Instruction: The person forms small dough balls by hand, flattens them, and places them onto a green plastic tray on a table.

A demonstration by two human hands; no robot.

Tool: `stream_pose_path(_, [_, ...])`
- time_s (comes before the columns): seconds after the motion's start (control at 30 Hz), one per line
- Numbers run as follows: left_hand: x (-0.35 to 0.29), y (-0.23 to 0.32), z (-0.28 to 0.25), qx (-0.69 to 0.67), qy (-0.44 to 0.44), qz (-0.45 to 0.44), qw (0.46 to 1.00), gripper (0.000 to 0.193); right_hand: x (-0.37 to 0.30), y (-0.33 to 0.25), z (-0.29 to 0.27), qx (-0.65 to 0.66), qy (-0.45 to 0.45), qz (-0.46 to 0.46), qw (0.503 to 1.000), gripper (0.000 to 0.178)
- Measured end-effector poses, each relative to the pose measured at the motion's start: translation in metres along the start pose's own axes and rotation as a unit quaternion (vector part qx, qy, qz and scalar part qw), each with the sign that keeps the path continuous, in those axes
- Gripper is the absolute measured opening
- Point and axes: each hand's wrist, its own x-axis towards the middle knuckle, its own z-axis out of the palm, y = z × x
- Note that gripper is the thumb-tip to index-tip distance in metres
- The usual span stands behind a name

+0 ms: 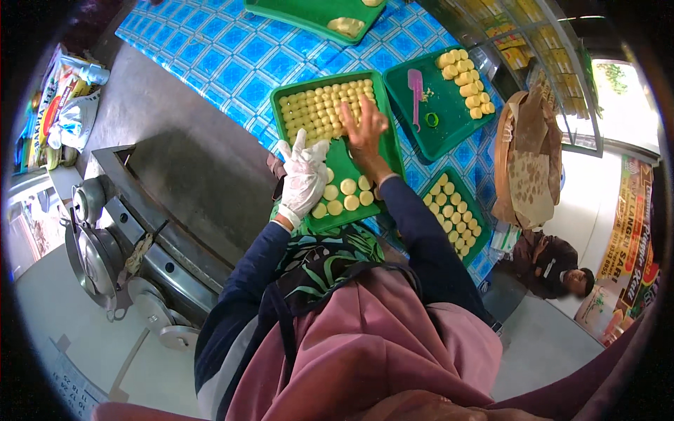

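A green tray lies on the table in front of me. Its far part holds close rows of small pale-yellow dough balls. Larger, flatter dough rounds sit spaced out in its near part. My left hand, in a white plastic glove, is over the tray's left side beside these rounds, its fingers apart. My bare right hand reaches over the near right edge of the small balls with its fingers spread. Whether its fingertips touch a ball cannot be made out.
To the right, another green tray carries yellow rounds, a pink spatula and a green ring. A tray of rounds stands nearer. A wicker basket is beyond. Pots and a metal stove are at left. A person sits right.
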Motion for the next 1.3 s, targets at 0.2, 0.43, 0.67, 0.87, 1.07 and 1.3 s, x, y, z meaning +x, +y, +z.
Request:
stream_pose_path(0.2, [0.008,0.037,0.023,0.247,-0.159,0.147,0.944,0.053,-0.041,0.027,-0.072,0.165,-0.119,0.158,0.966,0.052])
stream_pose_path(0.43, [0.010,0.020,0.051,0.246,-0.221,0.205,0.921,0.060,-0.053,0.012,-0.095,0.057,-0.266,0.048,0.961,0.041])
stream_pose_path(0.67, [0.012,0.023,0.036,0.272,-0.235,0.246,0.900,0.064,-0.072,0.011,-0.108,0.097,-0.309,0.048,0.945,0.043])
stream_pose_path(0.87, [0.013,0.023,0.040,0.237,-0.228,0.247,0.912,0.060,-0.066,0.015,-0.102,0.054,-0.288,0.057,0.954,0.038])
stream_pose_path(1.07, [0.020,0.034,0.053,0.270,-0.226,0.203,0.914,0.062,-0.005,0.098,-0.079,0.151,-0.052,0.219,0.962,0.037])
stream_pose_path(1.3, [0.020,0.033,0.049,0.155,-0.180,0.161,0.958,0.049,0.013,0.265,0.022,0.037,0.036,0.449,0.892,0.028])
